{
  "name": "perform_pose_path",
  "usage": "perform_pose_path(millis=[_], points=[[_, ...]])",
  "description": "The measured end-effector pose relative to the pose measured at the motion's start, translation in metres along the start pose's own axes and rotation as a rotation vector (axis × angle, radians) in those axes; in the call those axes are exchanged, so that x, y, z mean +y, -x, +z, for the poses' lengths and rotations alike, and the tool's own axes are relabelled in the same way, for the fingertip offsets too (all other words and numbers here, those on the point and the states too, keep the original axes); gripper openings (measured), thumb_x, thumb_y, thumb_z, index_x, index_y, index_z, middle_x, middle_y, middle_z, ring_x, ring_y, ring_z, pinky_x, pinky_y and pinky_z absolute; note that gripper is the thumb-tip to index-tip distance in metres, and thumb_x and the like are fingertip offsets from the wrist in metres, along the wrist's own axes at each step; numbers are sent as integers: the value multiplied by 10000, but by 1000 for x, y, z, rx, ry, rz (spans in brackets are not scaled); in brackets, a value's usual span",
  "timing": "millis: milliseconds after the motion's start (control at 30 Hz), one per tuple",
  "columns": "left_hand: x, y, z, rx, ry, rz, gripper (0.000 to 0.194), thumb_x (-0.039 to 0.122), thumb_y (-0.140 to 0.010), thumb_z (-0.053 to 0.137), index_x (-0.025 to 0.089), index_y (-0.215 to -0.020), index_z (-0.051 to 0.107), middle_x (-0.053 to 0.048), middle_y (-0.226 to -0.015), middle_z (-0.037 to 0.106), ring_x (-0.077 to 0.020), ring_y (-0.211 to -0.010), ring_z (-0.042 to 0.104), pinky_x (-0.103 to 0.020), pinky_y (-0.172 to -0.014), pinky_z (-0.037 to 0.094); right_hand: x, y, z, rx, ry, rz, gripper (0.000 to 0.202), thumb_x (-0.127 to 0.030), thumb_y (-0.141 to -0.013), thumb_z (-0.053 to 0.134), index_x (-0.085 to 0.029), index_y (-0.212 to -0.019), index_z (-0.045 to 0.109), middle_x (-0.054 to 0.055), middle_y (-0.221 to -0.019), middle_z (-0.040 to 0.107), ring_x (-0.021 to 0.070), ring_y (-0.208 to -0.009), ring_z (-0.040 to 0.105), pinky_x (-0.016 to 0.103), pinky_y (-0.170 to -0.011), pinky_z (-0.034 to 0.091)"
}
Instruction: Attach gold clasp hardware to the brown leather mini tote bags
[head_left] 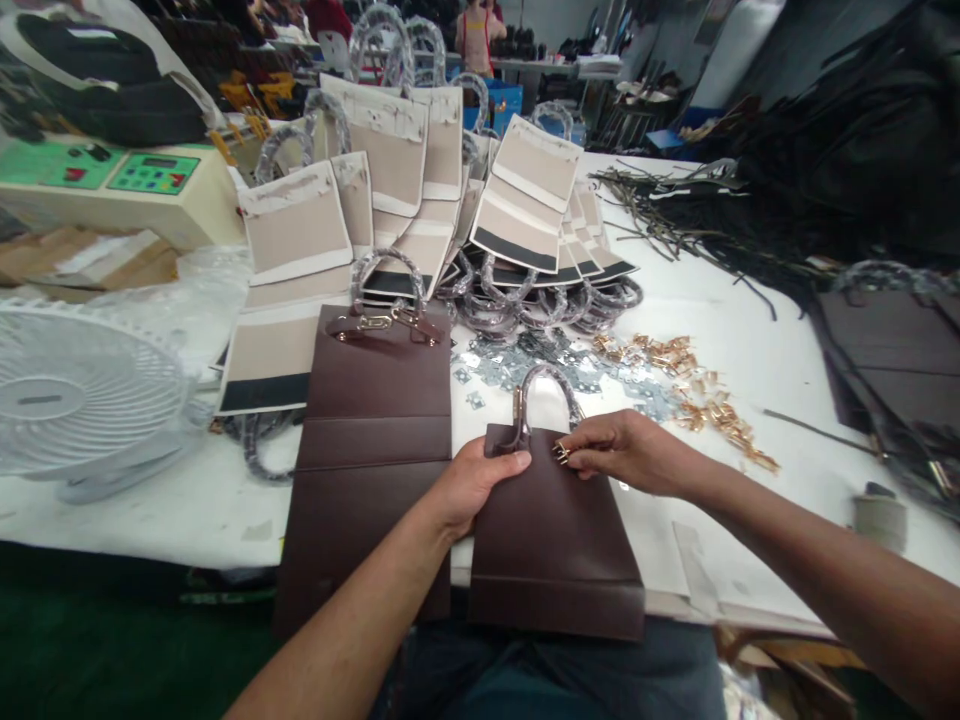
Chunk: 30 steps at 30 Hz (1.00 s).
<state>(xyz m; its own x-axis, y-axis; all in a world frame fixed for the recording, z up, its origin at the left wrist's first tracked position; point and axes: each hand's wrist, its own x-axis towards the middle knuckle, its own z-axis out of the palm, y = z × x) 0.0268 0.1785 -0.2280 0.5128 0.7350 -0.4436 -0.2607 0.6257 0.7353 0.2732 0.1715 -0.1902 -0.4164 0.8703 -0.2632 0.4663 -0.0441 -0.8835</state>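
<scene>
A dark brown leather bag panel [555, 540] lies before me, reaching over the table's front edge. Its plastic-wrapped handle [549, 374] loops up at the far end. My left hand [480, 475] grips the panel's left edge near the top, thumb on the leather. Pinched in my right hand [619, 450] is a small gold metal clasp [561, 453], with prongs showing, held at the panel's upper right. Whether it touches the leather I cannot tell. Just left lies another brown bag panel [379, 390] with gold buckles on its handle straps.
Beige-lined panels [382, 150] are piled at the back. Silver metal plates [540, 350] and gold clasps [720, 415] lie scattered beyond my hands. A white fan [82, 390] stands left, and dark straps [675, 205] lie at the back right.
</scene>
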Motion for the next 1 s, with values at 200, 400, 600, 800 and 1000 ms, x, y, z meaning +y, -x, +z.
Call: perform_pose_path(millis=[200, 400, 600, 800, 1000], points=[[1, -3, 2, 78, -26, -20, 447, 337, -621, 952, 136, -970, 760, -88, -891, 790, -219, -742, 720, -311, -744, 566, -2, -3, -7, -2, 481, -313, 207, -255, -988, 563, -245, -1042, 763, 25, -882, 748, 151, -784, 674, 265, -711, 509], [2, -2, 6, 90, -30, -18, 375, 324, -674, 930, 149, -964, 769, -61, -864, 790, -199, -756, 723, -272, -724, 564, -4, -6, -4, -17, 640, -335, 206, -208, -982, 555, -246, -902, 741, 11, -851, 740, 154, -771, 652, 270, -695, 466], [3, -1, 8, 93, -63, -2, 356, 328, -700, 914, 141, -967, 772, -61, -844, 785, -191, -744, 717, -259, -704, 558, 5, -1, 3, 102, 554, -282, 207, -274, -974, 597, -277, -1095, 764, 21, -982, 781, 180, -870, 710, 282, -782, 524], [3, -1, 9, 99, -65, -2, 346, 325, -700, 911, 144, -961, 774, -65, -858, 790, -196, -759, 720, -263, -719, 559, 0, -1, 4, 93, 576, -297, 243, -352, -1009, 552, -262, -1045, 775, 38, -947, 779, 179, -841, 709, 282, -746, 513], [0, -2, 6, 83, -35, -11, 355, 326, -691, 914, 154, -968, 774, -66, -893, 796, -192, -761, 716, -276, -740, 562, -8, -4, 8, 112, 708, -225, 195, -340, -982, 589, -237, -956, 752, 23, -849, 735, 169, -747, 672, 289, -670, 441]])
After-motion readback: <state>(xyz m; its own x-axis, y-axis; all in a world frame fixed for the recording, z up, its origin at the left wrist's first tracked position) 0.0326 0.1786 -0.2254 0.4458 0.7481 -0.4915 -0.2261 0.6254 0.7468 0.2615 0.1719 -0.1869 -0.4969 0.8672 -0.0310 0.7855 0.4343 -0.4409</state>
